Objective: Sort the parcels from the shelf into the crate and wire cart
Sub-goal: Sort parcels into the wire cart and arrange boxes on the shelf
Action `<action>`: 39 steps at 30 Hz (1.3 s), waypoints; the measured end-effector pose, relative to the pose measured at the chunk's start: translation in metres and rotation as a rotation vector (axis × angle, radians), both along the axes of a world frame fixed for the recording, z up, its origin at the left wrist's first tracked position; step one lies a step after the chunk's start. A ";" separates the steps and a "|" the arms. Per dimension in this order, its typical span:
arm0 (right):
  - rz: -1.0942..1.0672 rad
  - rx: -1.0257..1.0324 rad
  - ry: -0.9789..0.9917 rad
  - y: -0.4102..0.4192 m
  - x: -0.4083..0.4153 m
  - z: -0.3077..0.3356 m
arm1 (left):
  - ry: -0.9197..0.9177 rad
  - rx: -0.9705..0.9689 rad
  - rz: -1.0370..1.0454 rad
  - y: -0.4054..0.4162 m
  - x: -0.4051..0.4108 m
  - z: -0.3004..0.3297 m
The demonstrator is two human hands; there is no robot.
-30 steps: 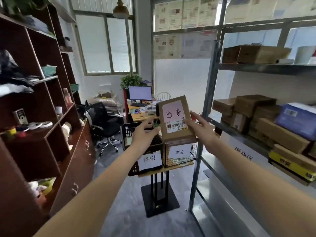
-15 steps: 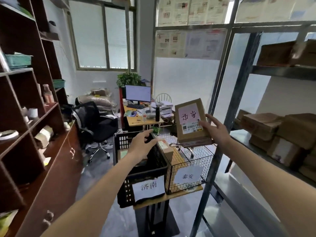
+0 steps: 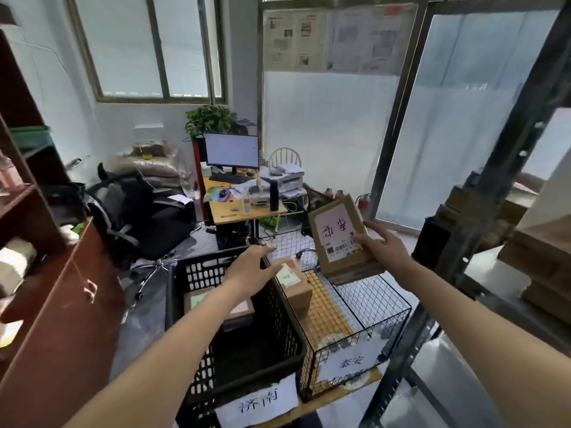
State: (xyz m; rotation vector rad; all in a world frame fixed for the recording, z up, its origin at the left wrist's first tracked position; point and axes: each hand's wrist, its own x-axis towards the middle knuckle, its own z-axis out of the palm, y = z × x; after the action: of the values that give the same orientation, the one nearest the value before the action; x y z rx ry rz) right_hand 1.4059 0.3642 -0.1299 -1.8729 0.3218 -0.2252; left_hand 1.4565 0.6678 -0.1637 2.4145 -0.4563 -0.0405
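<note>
Nearest me, the black crate (image 3: 234,359) and the wire cart (image 3: 355,316) stand side by side on a table (image 3: 336,393), each with a handwritten paper label on its front. One parcel lies in the crate (image 3: 216,304); another sits in the wire cart (image 3: 296,282). My left hand (image 3: 253,270) hangs over the crate's far rim, fingers relaxed and spread, holding nothing. My right hand (image 3: 383,248) grips a brown labelled parcel (image 3: 340,236), tilted, in the air above the wire cart. Right of it, further parcels sit on the metal shelf (image 3: 494,217). Beyond stand an office chair (image 3: 139,217) and a monitor (image 3: 231,151).
</note>
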 end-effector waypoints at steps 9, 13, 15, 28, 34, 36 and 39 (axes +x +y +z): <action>0.061 0.045 0.131 -0.073 0.197 -0.123 | 0.103 0.179 0.012 -0.077 0.171 -0.084; 0.144 0.084 0.267 -0.099 0.264 -0.187 | 0.141 0.282 -0.017 -0.108 0.231 -0.127; 0.166 0.117 0.312 -0.109 0.289 -0.214 | 0.140 0.304 -0.019 -0.116 0.256 -0.145; 0.103 0.512 0.438 -0.053 0.362 -0.310 | 0.079 0.455 0.083 -0.085 0.351 -0.213; 0.265 0.537 0.527 -0.011 0.360 -0.328 | 0.096 0.427 0.067 -0.081 0.357 -0.223; 0.308 0.489 0.526 -0.007 0.360 -0.330 | 0.077 0.445 0.038 -0.078 0.357 -0.226; 0.214 0.193 0.408 -0.011 0.362 -0.330 | 0.048 0.470 -0.003 -0.076 0.359 -0.229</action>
State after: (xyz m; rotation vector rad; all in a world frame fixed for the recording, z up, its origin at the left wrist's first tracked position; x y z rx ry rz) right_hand 1.7682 0.3536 -0.4596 -1.7364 0.4001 0.3278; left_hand 1.8155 0.5919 -0.3927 2.8643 -0.4686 -0.2288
